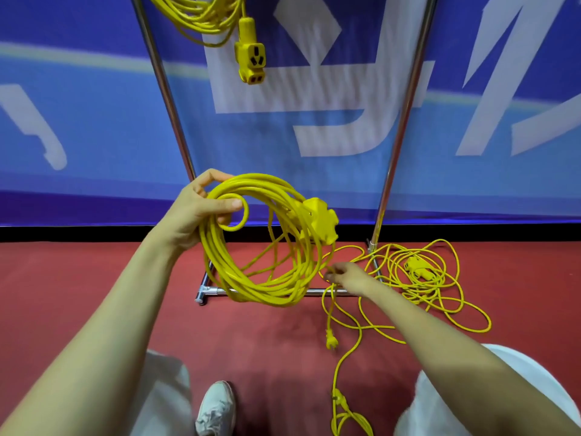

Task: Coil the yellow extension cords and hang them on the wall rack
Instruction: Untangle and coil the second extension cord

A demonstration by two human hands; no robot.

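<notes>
Left arm runs from the lower left corner up to mid-frame, forearm bare, wrist slightly bent. Left hand (201, 212) sits centre-left, fingers curled round the coil (270, 295), thumb laid across a small loop, index arched over the top. Right arm enters from the lower right edge, stretched forward and down; right hand (349, 276) is right of centre, lower than the left, back up, fingertips pinching a cord (329, 309).
</notes>
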